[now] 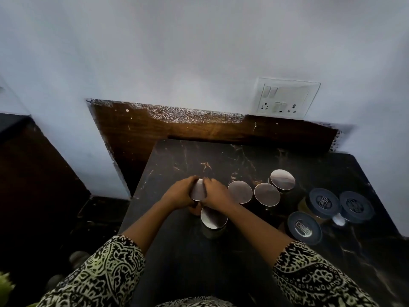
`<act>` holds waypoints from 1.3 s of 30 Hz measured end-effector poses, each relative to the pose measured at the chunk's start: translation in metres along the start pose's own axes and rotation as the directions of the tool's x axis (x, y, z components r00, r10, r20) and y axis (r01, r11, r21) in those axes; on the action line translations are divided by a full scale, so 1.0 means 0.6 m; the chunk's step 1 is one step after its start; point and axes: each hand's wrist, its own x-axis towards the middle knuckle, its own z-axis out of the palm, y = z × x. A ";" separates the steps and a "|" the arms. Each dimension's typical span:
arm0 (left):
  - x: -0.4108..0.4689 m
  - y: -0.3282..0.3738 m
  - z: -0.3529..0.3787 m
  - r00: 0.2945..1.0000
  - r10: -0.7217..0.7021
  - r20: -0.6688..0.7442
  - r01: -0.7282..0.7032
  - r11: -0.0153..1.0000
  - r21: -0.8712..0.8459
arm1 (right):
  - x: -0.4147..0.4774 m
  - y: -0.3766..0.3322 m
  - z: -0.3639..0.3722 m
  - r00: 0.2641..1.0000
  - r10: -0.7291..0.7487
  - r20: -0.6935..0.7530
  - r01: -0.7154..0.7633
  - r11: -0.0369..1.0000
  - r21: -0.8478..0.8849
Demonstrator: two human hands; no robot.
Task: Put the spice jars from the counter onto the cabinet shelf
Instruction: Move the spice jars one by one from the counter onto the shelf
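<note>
On the dark marble counter [188, 251] stand several spice jars with shiny steel lids. One steel-lidded jar [197, 189] is clasped from both sides, my left hand [178, 194] on its left and my right hand [215, 194] on its right. A second jar [213, 219] stands just in front of it, under my right wrist. Three more steel-lidded jars [240, 192] [267, 194] [282, 179] line up to the right. No cabinet shelf is in view.
Three jars with dark blue plastic lids [304, 227] [324, 203] [356, 207] stand at the counter's right side. A brown wooden backsplash [137, 127] and a white wall with a switch-and-socket plate [285, 98] lie behind. The counter's left edge drops to a dark floor.
</note>
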 end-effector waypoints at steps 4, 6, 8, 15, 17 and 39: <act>-0.008 0.020 -0.048 0.994 0.056 -0.098 -0.056 0.998 0.000 | -0.002 0.003 -0.045 0.996 -0.075 -0.050 0.076 0.997 0.020; -0.012 0.037 -0.081 0.983 0.089 -0.158 -0.087 0.996 0.019 | -0.013 0.001 -0.084 0.984 -0.135 -0.120 0.142 0.989 0.050; -0.017 0.061 -0.120 0.969 0.121 -0.214 -0.119 0.993 0.023 | -0.026 -0.002 -0.130 0.966 -0.177 -0.188 0.198 0.975 0.103; -0.040 0.157 -0.226 0.938 0.152 -0.311 -0.269 0.885 -0.379 | -0.101 -0.006 -0.292 0.898 -0.215 -0.383 0.336 0.898 0.285; -0.049 0.192 -0.244 0.931 0.175 -0.320 -0.316 0.824 -0.470 | -0.122 0.003 -0.326 0.879 -0.207 -0.429 0.362 0.876 0.319; -0.072 0.585 -0.277 0.759 0.300 -0.577 -0.643 0.479 -0.598 | -0.324 0.176 -0.553 0.777 -0.229 -0.587 0.586 0.602 0.542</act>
